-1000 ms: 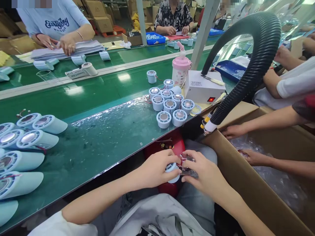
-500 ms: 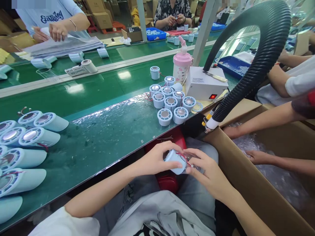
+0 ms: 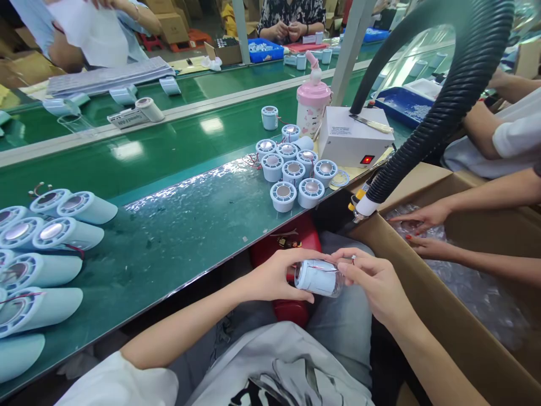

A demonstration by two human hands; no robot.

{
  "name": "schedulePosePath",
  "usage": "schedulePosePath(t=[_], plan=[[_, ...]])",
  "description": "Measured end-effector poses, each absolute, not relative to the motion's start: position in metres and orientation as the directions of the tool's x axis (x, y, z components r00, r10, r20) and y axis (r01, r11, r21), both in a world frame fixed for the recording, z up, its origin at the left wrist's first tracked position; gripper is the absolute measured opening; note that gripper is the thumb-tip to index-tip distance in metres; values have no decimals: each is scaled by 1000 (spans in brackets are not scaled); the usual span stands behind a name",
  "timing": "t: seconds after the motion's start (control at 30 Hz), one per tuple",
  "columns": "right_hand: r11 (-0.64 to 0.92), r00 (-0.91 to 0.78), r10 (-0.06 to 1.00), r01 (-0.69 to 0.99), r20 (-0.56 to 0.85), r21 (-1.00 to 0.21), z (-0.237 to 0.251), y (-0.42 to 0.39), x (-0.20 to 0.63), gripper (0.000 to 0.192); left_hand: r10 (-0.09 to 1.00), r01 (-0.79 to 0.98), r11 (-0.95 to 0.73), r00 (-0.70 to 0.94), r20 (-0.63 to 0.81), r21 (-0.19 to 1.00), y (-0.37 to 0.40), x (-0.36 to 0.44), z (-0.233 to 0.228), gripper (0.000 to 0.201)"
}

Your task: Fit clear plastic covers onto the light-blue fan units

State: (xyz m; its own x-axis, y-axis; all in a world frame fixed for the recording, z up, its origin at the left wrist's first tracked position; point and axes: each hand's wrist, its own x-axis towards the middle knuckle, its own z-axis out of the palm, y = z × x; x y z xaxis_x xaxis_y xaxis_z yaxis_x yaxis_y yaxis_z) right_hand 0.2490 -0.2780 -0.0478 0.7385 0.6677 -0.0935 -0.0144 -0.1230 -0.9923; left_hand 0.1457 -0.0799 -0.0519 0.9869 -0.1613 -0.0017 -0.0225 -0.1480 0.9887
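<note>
- Green conveyor belt [image 3: 169,152] ran across a busy assembly line, and the person sat at its near edge with both hands held over the lap, below the belt's rim.
- Left hand [image 3: 276,276] was curled around one end of a pale blue cylindrical housing [image 3: 318,276], thumb underneath and fingers over the top – a firm grasp.
- Right hand [image 3: 376,282] pinched the other end of the same housing, fingertips closed on it where a clear, film-like wrap seemed to cover the part; whether that was a bag or a sleeve could not be told.
- Housing lay on its side between the two hands, with thin red wire showing along its body.
- As a judgement, this piece was mid-handling: it sat neither with the standing cluster nor in the box, so its step looked unfinished.
- Done or waiting – hard to say which – a cluster of short blue housings [image 3: 296,177] stood upright on the belt just ahead, silver discs facing up.
- Longer blue fan bodies [image 3: 46,254] lay in a row at the far left of the belt.
- Beside the cluster sat a white control box [image 3: 353,141] with a red light, a pink bottle [image 3: 311,110] behind it, and a black ribbed hose [image 3: 443,107] arching down over it.
- A co-worker's hands [image 3: 422,228] reached into a cardboard carton [image 3: 422,316] lined with bubble wrap, to the right.
</note>
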Motion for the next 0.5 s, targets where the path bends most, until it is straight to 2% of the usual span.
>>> schedulePosePath(t=[0.07,0.1,0.13,0.2,0.27,0.37,0.5], plan=[[-95,701,709,-5,-71,-995,-48,-281,250,24,-125,84,-35,988,-88,996,-83,144,-49,69],[-104,669,742,54,-41,-993,-48,-283,249,11,-107,133,35,986,-129,990,-85,143,-48,69],[-118,636,772,149,3,-982,-47,-285,248,10,-92,176,106,982,-166,979,-87,142,-48,69],[-143,576,811,369,105,-918,-48,-291,245,35,-80,236,224,971,-223,946,-89,141,-49,68],[-152,538,825,506,173,-849,-49,-297,243,41,-95,264,287,964,-247,921,-89,140,-50,68],[-171,534,830,518,160,-838,-50,-302,241,39,-131,264,250,963,-237,932,-88,139,-48,74],[-171,550,834,341,49,-924,-48,-304,241,41,-149,185,145,975,-163,972,-84,138,-41,77]])
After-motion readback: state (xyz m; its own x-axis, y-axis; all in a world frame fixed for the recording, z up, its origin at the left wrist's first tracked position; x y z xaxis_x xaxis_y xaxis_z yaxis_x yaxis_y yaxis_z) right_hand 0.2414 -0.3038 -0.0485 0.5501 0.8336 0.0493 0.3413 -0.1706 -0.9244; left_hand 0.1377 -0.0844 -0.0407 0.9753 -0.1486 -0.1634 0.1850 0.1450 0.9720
